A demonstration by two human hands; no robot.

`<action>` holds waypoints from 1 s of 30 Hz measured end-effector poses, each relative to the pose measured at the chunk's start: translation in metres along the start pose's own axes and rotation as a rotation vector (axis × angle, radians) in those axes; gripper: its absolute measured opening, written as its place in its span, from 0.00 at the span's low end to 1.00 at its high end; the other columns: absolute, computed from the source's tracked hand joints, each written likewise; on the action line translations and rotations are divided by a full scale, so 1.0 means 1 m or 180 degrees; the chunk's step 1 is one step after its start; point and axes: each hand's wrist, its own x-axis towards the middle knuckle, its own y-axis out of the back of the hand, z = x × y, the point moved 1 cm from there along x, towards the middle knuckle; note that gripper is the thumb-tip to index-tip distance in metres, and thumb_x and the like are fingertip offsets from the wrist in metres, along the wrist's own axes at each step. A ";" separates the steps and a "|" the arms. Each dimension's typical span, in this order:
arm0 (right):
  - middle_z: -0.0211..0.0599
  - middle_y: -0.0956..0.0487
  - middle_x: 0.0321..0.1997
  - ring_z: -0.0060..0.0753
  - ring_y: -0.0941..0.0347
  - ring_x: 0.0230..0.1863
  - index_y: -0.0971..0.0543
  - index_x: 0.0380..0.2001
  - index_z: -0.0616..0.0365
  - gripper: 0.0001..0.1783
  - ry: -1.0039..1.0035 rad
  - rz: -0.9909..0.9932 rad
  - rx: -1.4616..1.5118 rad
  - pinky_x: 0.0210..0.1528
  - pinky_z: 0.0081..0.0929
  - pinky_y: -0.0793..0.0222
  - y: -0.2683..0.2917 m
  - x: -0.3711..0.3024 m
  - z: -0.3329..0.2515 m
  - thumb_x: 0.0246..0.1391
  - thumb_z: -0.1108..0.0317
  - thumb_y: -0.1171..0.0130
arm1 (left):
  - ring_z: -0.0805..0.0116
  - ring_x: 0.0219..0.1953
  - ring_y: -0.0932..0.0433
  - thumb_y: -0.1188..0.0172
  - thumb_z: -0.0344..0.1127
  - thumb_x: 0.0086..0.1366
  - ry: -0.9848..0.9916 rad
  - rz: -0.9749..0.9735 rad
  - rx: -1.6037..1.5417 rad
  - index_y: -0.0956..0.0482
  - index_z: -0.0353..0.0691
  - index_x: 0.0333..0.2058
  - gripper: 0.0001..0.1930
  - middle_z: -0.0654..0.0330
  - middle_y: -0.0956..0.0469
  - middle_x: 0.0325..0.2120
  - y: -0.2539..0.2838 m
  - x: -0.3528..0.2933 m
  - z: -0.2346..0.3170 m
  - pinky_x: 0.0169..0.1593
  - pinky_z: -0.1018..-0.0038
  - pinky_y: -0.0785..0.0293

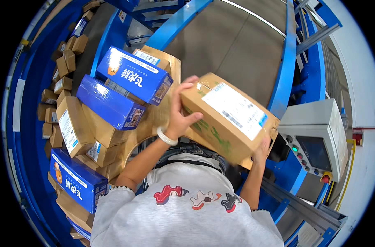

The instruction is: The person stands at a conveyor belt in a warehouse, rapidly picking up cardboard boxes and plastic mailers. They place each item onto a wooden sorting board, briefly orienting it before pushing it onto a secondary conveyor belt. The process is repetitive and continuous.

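Note:
Between my two hands is a brown cardboard box (212, 127) with green print on its side and a white shipping label (239, 109) on its upper face. My left hand (183, 109), a pale bangle on its wrist, grips the box's left end with the thumb on the near side. At the lower right end my right hand (261, 150) holds the box, its fingers partly hidden by it. The box is tilted, above the edge of a wooden table (154, 119). To the left lie a blue box (134, 76) and a second blue box (109, 103).
More cartons pile up at left, including a labelled brown carton (76, 125) and another blue box (78, 181). Small parcels (66, 64) fill the far-left chute. A grey conveyor belt (237, 45) runs ahead between blue rails. On the right stands a control panel (315, 144) with buttons.

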 end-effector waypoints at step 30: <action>0.45 0.21 0.53 0.41 0.22 0.53 0.30 0.61 0.59 0.37 -0.2468 -0.1436 0.1234 0.58 0.44 0.24 -0.132 0.072 0.077 0.62 0.42 0.35 | 0.59 0.70 0.33 0.41 0.34 0.74 0.1071 0.0678 0.0084 0.39 0.34 0.70 0.30 0.48 0.32 0.67 -0.022 -0.088 -0.097 0.70 0.67 0.36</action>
